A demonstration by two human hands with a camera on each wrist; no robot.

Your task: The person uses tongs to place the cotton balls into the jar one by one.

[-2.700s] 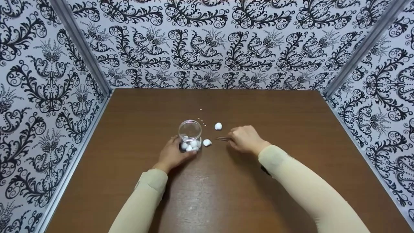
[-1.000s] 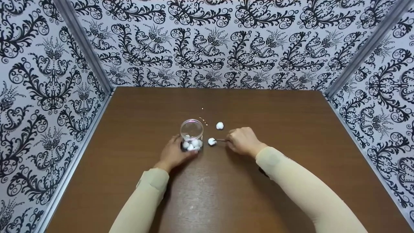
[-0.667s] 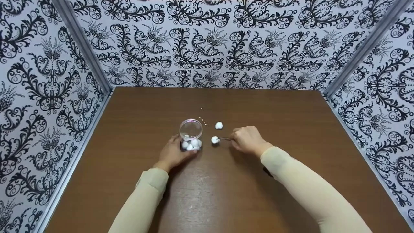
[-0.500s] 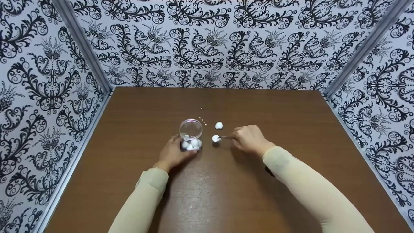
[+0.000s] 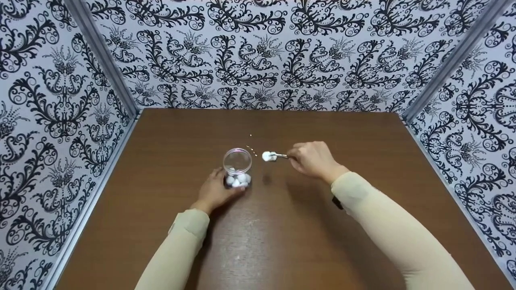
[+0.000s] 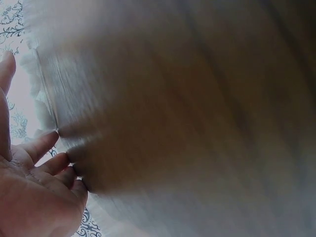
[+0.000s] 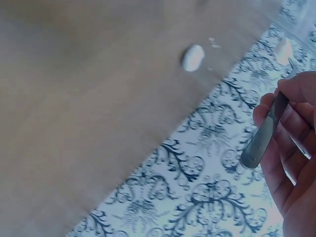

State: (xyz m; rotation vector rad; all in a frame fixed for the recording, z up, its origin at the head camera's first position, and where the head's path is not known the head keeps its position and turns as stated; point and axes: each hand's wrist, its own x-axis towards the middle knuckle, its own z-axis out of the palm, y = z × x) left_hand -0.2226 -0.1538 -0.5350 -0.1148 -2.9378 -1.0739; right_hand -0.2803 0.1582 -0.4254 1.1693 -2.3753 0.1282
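My left hand [image 5: 217, 191] holds a clear round jar [image 5: 237, 160] on the table, thumb in front and fingers round its far side. Several white cotton balls [image 5: 241, 179] lie in the jar. My right hand [image 5: 316, 159] pinches metal tweezers [image 7: 259, 140] between thumb and fingers. At the tweezer tips a cotton ball [image 5: 266, 156] hangs above the table, right of the jar; its shadow falls below it. The right wrist view shows a second cotton ball [image 7: 193, 58] lying on the table; in the head view the held one partly covers it.
Small pale specks [image 5: 252, 150] lie on the brown table [image 5: 342, 129] behind the jar. Patterned walls [image 5: 266, 60] with grey corner posts stand at the back and both sides.
The tweezers took hold of the cotton ball beside the jar. My right hand has since drawn it rightwards and lifted it off the table. My left hand stays on the jar.
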